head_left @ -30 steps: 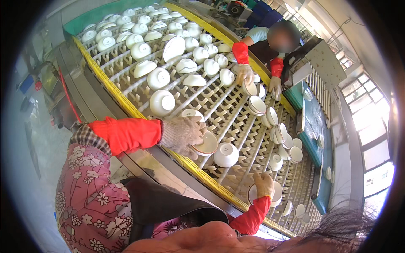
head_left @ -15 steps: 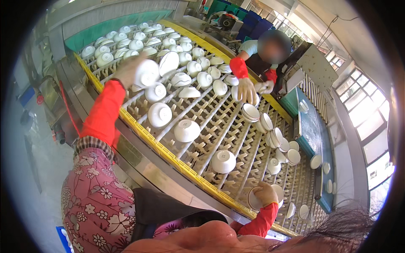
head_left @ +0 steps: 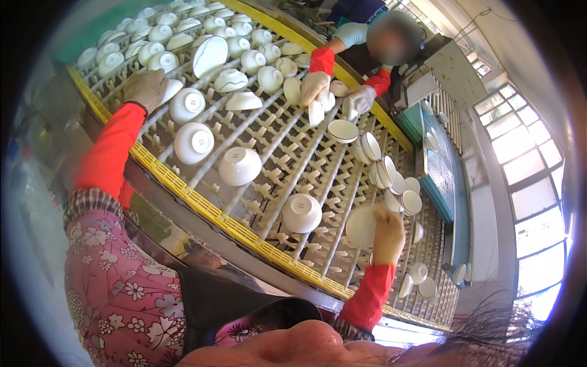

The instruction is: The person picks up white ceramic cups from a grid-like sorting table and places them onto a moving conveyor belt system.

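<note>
My left hand (head_left: 145, 90), gloved with a red sleeve, is at the left side of a slatted conveyor rack (head_left: 287, 158). It grips a small white bowl (head_left: 172, 90), seen edge-on and tilted by the fingers. My right hand (head_left: 389, 231), also gloved, holds a pale round bowl (head_left: 361, 226) above the rack at the near right; both are slightly blurred. Between my hands, white bowls sit upside down on the rack, among them one bowl (head_left: 194, 142), another bowl (head_left: 240, 166) and a third bowl (head_left: 301, 213). A larger oval bowl (head_left: 210, 57) leans farther back.
Rows of bowls (head_left: 164, 33) fill the far left. Across the rack, a co-worker's gloved hands (head_left: 316, 87) handle bowls. Overlapping bowls (head_left: 384, 171) lie along the right side. A yellow guard rail (head_left: 202, 205) runs along the near edge; a blue-green belt (head_left: 441, 159) stands at the right.
My right hand has risen from the near edge, farther over the rack, with a bowl. My left hand has set farther left in the picture. The whole view has shifted.
</note>
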Action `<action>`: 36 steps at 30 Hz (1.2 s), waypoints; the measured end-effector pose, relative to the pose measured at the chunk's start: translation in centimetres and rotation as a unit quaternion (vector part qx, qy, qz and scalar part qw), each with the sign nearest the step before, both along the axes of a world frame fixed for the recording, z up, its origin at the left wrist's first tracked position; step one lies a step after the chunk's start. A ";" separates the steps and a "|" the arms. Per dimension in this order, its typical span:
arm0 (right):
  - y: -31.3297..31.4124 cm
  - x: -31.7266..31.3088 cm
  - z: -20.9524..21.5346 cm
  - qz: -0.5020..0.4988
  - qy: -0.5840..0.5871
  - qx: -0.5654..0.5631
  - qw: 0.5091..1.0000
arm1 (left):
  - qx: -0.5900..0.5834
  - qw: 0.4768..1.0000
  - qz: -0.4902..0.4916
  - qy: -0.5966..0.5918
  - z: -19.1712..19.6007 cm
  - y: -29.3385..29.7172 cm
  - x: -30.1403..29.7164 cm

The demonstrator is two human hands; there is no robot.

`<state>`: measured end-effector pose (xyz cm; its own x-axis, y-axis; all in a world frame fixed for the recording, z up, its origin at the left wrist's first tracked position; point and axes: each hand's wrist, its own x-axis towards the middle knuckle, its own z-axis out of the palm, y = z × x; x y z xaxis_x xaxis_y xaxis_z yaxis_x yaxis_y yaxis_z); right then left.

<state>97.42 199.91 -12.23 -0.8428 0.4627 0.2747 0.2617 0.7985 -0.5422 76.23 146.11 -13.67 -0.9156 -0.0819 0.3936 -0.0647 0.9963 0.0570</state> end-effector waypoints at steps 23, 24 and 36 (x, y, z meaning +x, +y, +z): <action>6.9 7.0 -6.2 -0.056 -0.080 0.239 0.966 | 0.154 0.944 -0.291 -0.019 -1.6 16.6 -2.9; 6.7 7.3 -6.3 -0.059 -0.089 0.244 0.964 | 0.151 0.948 -0.278 -0.026 -1.5 16.8 -3.2; 4.7 5.9 -5.4 -0.112 -0.228 0.135 0.958 | 0.044 0.931 -0.349 -0.098 0.4 15.7 6.8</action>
<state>103.35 204.65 -17.63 -0.7922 0.6091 0.0377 0.6023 0.7903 -0.1123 83.05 161.80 -13.26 -0.8113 0.5356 0.2341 0.5790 0.7917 0.1951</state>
